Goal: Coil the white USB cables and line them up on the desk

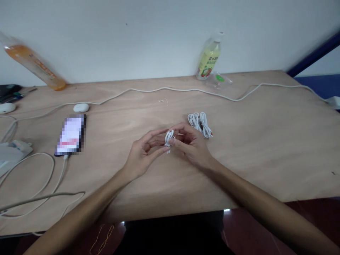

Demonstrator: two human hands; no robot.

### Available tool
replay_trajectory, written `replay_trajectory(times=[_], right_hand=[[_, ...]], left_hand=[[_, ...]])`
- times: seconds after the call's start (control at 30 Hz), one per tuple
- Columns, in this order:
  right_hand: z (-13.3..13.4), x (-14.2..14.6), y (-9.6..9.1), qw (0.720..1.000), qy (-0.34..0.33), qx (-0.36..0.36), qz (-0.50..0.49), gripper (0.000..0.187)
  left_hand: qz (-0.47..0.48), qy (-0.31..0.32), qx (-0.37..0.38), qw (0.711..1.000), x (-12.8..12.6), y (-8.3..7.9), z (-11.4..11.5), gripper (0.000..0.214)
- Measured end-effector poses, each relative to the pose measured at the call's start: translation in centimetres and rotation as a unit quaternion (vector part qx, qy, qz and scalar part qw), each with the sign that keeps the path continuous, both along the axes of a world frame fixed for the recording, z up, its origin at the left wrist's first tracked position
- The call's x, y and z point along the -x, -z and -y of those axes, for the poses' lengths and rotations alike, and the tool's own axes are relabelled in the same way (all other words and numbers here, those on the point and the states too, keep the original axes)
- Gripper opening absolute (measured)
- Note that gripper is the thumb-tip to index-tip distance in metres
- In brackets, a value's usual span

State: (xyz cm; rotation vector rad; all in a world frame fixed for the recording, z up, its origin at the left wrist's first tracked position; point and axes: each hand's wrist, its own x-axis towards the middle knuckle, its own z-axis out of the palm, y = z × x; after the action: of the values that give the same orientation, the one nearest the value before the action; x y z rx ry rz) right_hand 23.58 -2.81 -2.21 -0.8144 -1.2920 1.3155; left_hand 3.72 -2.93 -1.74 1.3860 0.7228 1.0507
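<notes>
A small coiled white cable (169, 136) is held between my two hands, a little above the tabletop. The fingers and thumb of my left hand (143, 150) pinch it from the left. From the other side my right hand (193, 143) grips it, thumb pressed on the front of the loops. My fingers hide part of the coil and its ends. Just behind my right hand lie two bundled white cables (203, 124), side by side on the wooden table (127, 120).
A long white cord (164, 88) crosses the back. An orange drink bottle (39, 67) and a yellow-green bottle (209, 58) stand by the wall. Leftward lie a phone (70, 134) with a plugged-in cable, a white earbud case (81, 107) and tangled cords (50, 159).
</notes>
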Motion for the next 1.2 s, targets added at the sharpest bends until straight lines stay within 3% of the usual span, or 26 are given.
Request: replay_trajectory(times=[0.33,0.8,0.97,1.2], right_hand=[[0.40,0.56,-0.33,1.000,0.015,0.004,-0.007,0.030],[0.41,0.74,-0.74,1.000,0.023,0.016,-0.010,0.035],[0.48,0.54,-0.84,0.999,0.025,0.039,-0.005,0.037],[0.20,0.30,-0.58,0.998,0.025,0.039,-0.037,0.034]], left_hand=[[-0.014,0.001,-0.047,0.999,-0.12,0.57,0.48,0.043],[-0.017,-0.009,-0.035,0.999,-0.29,0.26,0.55,0.043],[-0.022,-0.012,-0.014,1.000,-0.39,0.26,0.22,0.045],[-0.065,-0.010,0.049,0.997,-0.23,0.27,0.01,0.022]])
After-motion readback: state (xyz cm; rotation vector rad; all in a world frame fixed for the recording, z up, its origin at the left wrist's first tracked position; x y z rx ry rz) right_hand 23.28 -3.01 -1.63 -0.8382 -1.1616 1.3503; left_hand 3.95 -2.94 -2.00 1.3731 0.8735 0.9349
